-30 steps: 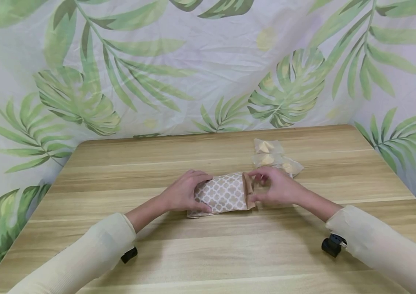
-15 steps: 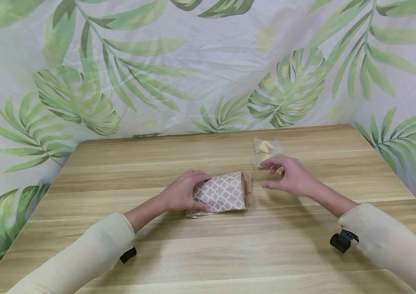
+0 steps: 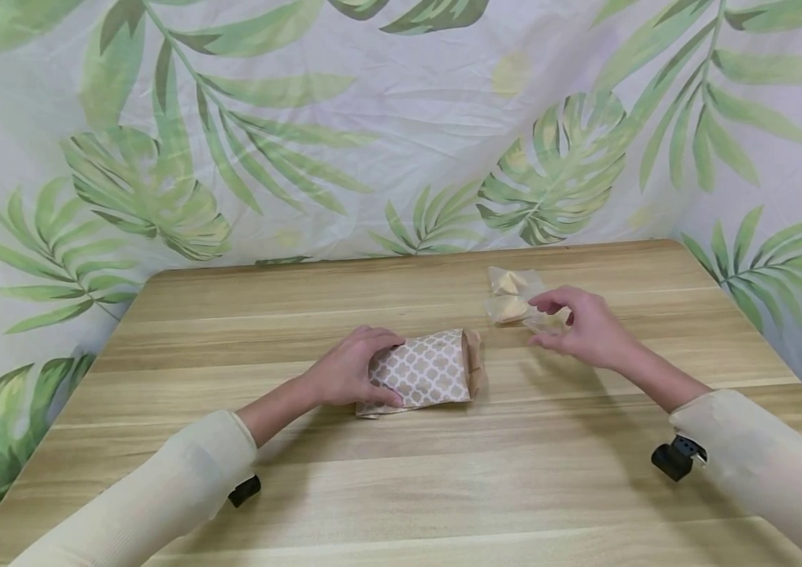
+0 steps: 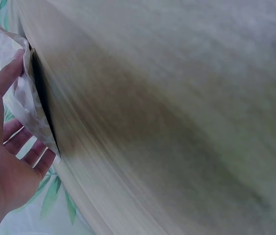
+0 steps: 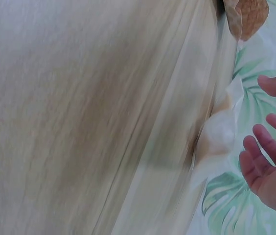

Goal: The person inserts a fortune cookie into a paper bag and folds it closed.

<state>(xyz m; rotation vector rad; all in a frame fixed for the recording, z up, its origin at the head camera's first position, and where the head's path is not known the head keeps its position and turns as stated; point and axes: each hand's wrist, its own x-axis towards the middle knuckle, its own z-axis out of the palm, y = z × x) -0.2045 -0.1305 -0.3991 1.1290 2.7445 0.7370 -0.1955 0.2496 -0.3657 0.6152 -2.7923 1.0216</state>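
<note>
A brown paper bag with a white lattice pattern lies on its side, its mouth facing right. My left hand grips its closed end between thumb and fingers; in the left wrist view the thumb presses on the crinkled paper bag. Over a clear-wrapped snack packet hovers my right hand, thumb and fingers apart with nothing between them. That packet is partly hidden by the hand in the head view. The right wrist view shows the wrapped packet on the table beside the loosely bent fingers of my right hand.
Two more clear wrapped packets, the far packet and the nearer packet, hold pale yellow folded pieces. They lie just left of my right hand on the wooden table. A leaf-printed cloth hangs behind the table's back edge.
My right hand has left the bag's mouth and moved right and back to the nearest packet. My left hand still holds the bag in nearly the same place.
</note>
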